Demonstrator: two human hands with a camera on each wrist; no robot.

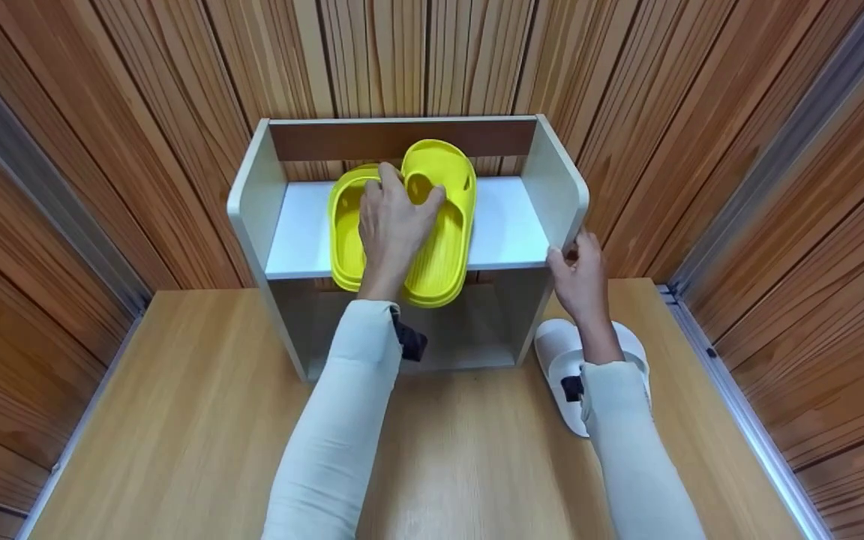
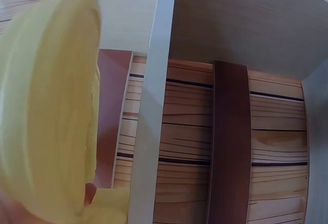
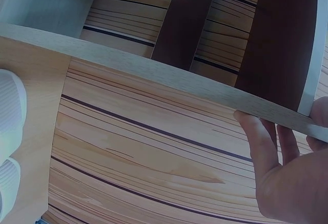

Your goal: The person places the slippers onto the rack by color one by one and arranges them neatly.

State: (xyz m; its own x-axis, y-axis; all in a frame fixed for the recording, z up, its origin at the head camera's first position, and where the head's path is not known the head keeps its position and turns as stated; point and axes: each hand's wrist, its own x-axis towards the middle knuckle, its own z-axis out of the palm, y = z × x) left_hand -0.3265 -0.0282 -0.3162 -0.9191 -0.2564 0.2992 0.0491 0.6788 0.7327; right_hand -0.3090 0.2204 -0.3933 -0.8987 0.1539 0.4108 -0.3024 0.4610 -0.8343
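Note:
My left hand grips a pair of yellow slippers over the white upper board of a small two-tier shelf. Its thumb reaches over the right slipper's strap, and the other fingers lie at the left slipper, which partly hides behind the hand. The slippers' heels overlap the board's front edge. One yellow slipper fills the left side of the left wrist view. With my right hand I hold the front edge of the shelf's right side panel, fingers on its outer face and thumb at the board's edge.
A pair of white slippers stands on the wooden floor right of the shelf, partly hidden under my right forearm. Wood-plank walls close in behind and on both sides. The shelf's lower tier lies in shadow.

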